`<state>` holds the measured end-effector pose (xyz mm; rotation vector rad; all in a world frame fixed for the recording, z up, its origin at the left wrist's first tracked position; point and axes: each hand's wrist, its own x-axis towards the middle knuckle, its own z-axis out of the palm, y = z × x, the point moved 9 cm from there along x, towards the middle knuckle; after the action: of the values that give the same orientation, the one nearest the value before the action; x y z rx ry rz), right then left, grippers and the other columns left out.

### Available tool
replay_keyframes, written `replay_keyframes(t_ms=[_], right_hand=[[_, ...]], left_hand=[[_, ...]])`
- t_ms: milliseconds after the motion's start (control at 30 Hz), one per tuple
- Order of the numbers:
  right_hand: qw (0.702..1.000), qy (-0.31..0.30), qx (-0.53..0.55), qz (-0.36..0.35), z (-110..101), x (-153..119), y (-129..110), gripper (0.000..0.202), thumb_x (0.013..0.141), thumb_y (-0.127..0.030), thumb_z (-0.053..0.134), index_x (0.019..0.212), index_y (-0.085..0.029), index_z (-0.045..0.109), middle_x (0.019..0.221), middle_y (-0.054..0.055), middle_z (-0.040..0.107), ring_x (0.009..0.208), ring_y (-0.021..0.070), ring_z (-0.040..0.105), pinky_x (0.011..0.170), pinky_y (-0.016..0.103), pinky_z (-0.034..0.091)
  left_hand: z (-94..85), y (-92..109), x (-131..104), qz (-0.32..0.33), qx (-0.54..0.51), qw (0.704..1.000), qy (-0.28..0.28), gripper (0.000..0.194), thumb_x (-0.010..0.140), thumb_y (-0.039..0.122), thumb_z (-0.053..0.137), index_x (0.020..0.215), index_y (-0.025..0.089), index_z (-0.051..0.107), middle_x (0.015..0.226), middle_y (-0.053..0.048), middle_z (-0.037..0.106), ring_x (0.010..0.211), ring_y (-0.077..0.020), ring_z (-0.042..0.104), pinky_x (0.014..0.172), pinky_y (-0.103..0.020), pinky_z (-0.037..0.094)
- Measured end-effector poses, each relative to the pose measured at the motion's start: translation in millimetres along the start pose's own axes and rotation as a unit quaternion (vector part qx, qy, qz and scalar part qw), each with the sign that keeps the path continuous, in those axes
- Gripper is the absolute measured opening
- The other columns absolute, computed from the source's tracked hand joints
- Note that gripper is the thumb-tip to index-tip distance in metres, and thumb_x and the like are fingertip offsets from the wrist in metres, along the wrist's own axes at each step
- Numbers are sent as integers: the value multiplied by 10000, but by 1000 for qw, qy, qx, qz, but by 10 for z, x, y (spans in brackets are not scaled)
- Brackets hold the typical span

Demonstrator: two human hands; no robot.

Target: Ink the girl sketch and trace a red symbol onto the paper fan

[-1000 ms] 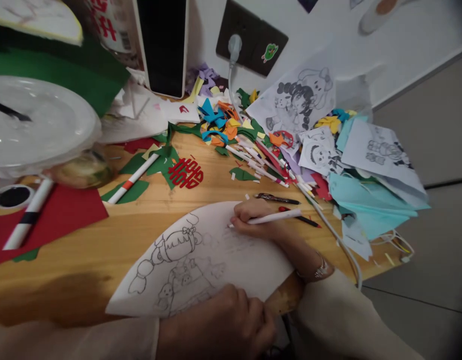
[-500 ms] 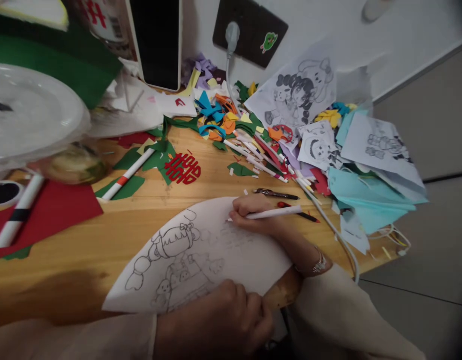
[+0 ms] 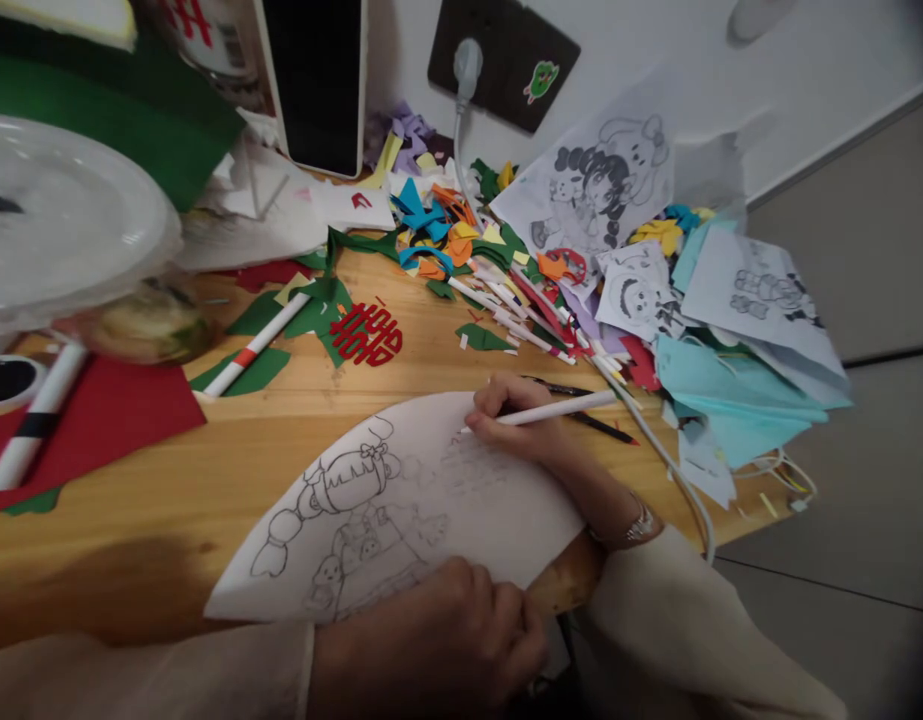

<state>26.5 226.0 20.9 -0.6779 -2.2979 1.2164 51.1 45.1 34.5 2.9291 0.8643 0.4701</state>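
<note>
A curved-edged sheet of white paper (image 3: 420,430) lies on the table in front of me. It bears an inked outline of a figure with a braid, fainter pencil figures below, and light lines of writing at the right. My right hand (image 3: 510,415) grips a white pen (image 3: 566,407), its tip touching the paper above the writing, where a small reddish mark shows. My left hand (image 3: 446,635) is closed, with fingers curled over the paper's near edge. Whatever its fingers hold is hidden underneath.
Behind the paper lie a red cut-out (image 3: 367,333), a white marker (image 3: 258,345), two dark pens (image 3: 603,427), and heaped paper scraps (image 3: 431,225). A white cable (image 3: 675,465) runs down the right. A clear plastic lid (image 3: 78,220) and red paper (image 3: 146,410) are at left.
My right hand has shifted slightly right, and the pen with it. A small reddish mark now shows near the tip. The left hand stays put.
</note>
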Motion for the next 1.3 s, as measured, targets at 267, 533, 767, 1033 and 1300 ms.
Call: replay_keyframes(t_ms=[267,533,767,1033,1300], right_hand=[[989,-66,-32,-130,123,-28,-201,407,883,-194,518,553,-195,279,512,-46,363,456,68,344,471,234,255],[983,-80,-69,-152,153,-43,-209,423,907,-210,501,569,-199,246,540,-42,354,476,71,345,492,239,244],[983,-91,-56,-151,167,-48,-225,424,902,-206,515,562,-194,263,534,-43,359,476,67,350,488,241,247],[980,-95,-44,-166,176,-93,-185,384,869,-139,565,583,-188,313,574,-44,394,504,62,378,498,235,259],[981,-106,-64,-147,217,-124,-82,370,896,-208,545,592,-192,336,591,-26,456,537,73,434,526,226,310]], left_hand=[[-8,-2,2,-5,-3,1000,1,305,949,385,427,1052,123,545,715,-2,519,526,-144,454,432,-317,280],[-6,6,-17,-3,3,1000,7,330,956,395,407,1071,117,541,719,-7,522,527,-148,455,434,-318,279],[8,4,-22,-8,-6,1000,0,349,964,415,377,1082,124,529,720,-6,527,533,-149,466,443,-315,290],[8,1,-8,-6,-1,1000,3,317,963,380,376,1057,123,536,707,-7,521,518,-156,455,433,-321,294],[-9,-10,-20,-8,-6,1000,2,269,956,328,392,1054,126,539,703,-4,515,520,-152,450,430,-319,286]])
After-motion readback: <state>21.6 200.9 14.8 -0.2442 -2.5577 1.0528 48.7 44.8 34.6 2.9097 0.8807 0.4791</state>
